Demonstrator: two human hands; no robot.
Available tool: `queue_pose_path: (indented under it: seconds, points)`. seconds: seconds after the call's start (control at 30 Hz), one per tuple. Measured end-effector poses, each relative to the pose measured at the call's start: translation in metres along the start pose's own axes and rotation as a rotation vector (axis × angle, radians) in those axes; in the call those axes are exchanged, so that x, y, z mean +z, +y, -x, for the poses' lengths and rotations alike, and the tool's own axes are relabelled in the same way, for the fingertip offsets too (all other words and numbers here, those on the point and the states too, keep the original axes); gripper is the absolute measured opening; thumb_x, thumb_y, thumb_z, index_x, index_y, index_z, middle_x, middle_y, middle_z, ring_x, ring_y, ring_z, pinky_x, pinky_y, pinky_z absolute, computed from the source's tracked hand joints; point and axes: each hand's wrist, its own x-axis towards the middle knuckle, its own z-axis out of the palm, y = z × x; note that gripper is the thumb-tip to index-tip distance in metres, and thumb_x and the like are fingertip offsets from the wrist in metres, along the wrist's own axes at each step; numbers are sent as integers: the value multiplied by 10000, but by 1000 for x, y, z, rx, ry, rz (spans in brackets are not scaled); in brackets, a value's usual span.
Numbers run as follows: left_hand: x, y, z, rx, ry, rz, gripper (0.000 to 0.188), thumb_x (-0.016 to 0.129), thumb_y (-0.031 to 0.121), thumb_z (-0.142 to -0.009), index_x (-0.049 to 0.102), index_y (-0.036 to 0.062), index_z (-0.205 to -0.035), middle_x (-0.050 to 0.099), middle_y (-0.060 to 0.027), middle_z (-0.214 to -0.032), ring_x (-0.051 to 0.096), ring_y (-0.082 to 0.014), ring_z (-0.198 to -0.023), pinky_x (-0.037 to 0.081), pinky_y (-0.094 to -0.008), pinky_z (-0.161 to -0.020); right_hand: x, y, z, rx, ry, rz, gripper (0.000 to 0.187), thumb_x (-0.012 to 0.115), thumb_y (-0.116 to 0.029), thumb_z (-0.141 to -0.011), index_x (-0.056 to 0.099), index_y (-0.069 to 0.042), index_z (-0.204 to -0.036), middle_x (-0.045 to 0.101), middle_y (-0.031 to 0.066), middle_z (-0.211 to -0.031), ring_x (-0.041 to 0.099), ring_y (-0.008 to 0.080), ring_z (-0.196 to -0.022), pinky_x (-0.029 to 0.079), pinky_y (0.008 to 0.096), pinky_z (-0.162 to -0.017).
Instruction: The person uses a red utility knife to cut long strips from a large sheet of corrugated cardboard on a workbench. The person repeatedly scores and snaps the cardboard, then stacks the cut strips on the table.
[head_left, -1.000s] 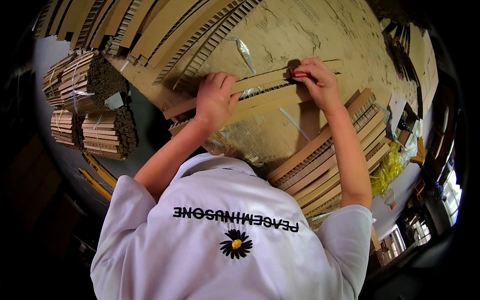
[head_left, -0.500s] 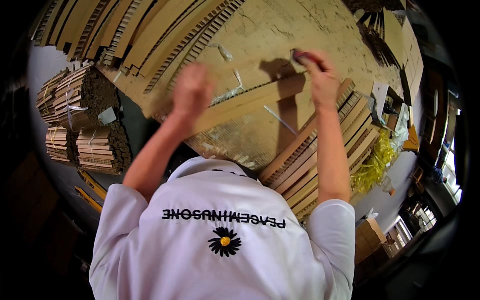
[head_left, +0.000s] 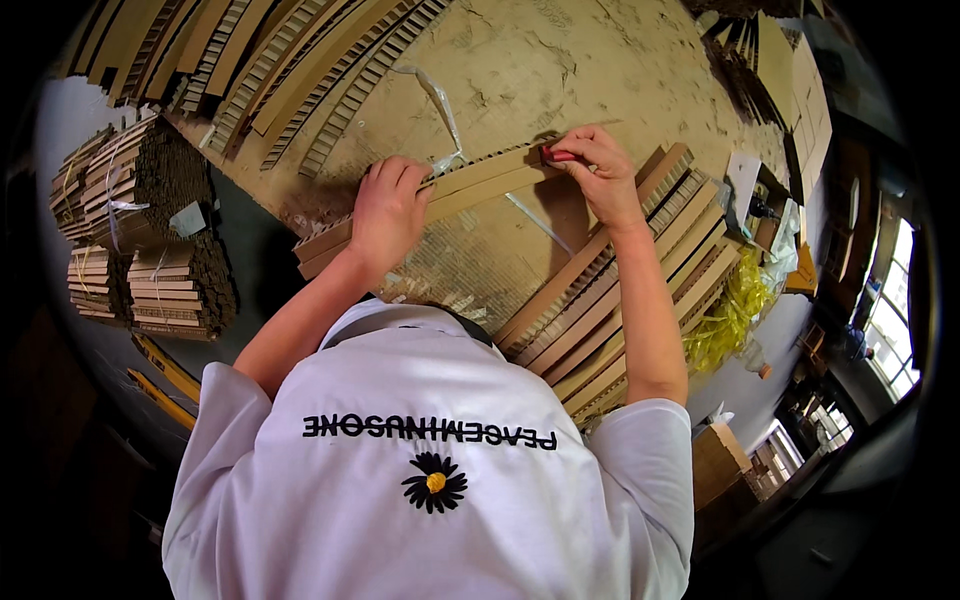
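Note:
A pair of long honeycomb cardboard strips [head_left: 480,190] lies slantwise across the worktable in front of me, one against the other. My left hand [head_left: 388,212] is closed over their left part, fingers on the far edge and thumb on the near side. Toward the right end, my right hand [head_left: 600,175] pinches a small red tool [head_left: 556,155] against the strips. Its working tip is hidden, so its exact kind does not show. Clear plastic strapping [head_left: 440,105] lies on the board just beyond the strips.
Rows of cardboard strips [head_left: 300,75] fill the far left of the worktable [head_left: 560,60]; another stack [head_left: 640,270] lies near my right forearm. Tied bundles [head_left: 130,190] stand off the table's left edge. Yellow strapping [head_left: 730,315] hangs at the right, below an open box [head_left: 765,200].
My left hand, blurred before, has come down onto the strips and rests there. My right hand has moved left and lower, bringing the red tool against them.

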Motion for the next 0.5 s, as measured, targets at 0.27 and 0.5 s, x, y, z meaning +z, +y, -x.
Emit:
queue_pose_path:
  seconds: [0.27, 0.5]
  points:
    - [4, -8, -2, -34, -22, 36, 157, 711, 85, -866, 677, 81, -1020, 610, -106, -1022, 571, -346, -1009, 479, -455, -872, 1, 6, -6, -80, -21, 85, 174, 761, 46, -825, 748, -30, -981, 654, 45, -948, 639, 166, -850, 521, 283, -728]
    - [6, -9, -3, -35, -27, 41, 153, 709, 84, -865, 679, 87, -1015, 610, -99, -1014, 570, -342, -1002, 478, -450, -870, 3, 6, -7, -74, -9, 105, 163, 773, 32, -818, 753, -39, -964, 662, 48, -943, 642, 175, -852, 522, 285, -724]
